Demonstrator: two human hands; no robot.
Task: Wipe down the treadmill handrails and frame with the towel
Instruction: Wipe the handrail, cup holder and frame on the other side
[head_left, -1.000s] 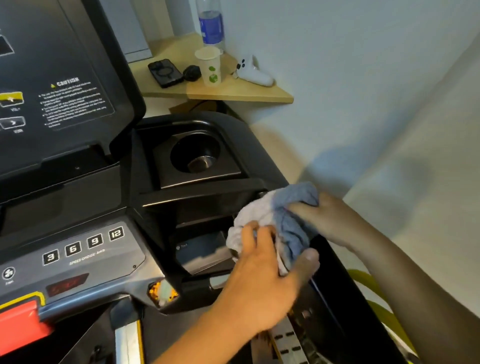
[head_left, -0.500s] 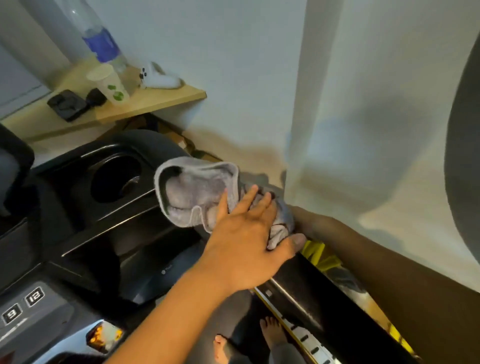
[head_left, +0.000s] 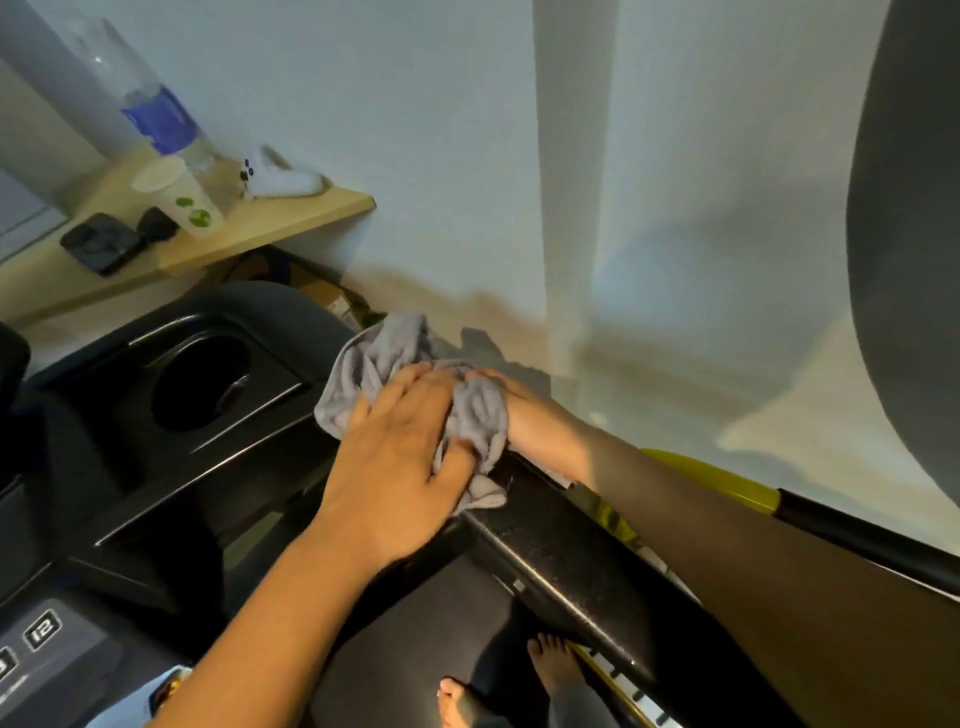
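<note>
A crumpled grey towel (head_left: 379, 364) lies bunched on the front end of the treadmill's black right handrail (head_left: 566, 556), where it meets the console frame (head_left: 244, 457). My left hand (head_left: 400, 462) presses flat on top of the towel with fingers stretched out and the thumb lying across the cloth. From the right, my right hand (head_left: 535, 421) reaches in and grips the towel; its fingers are buried in the folds, so only the back of the hand and the wrist show.
A round cup holder (head_left: 200, 384) sits in the console left of the towel. Behind it, a wooden shelf (head_left: 291, 218) carries a water bottle (head_left: 156, 114), a paper cup (head_left: 179, 200), a white controller (head_left: 283, 176) and a black device (head_left: 101, 241). My bare feet (head_left: 550, 665) stand on the belt. The wall is close on the right.
My view swung right from the console towards the handrail. The towel got more bunched, and both hands with it slid slightly down onto the rail's front end.
</note>
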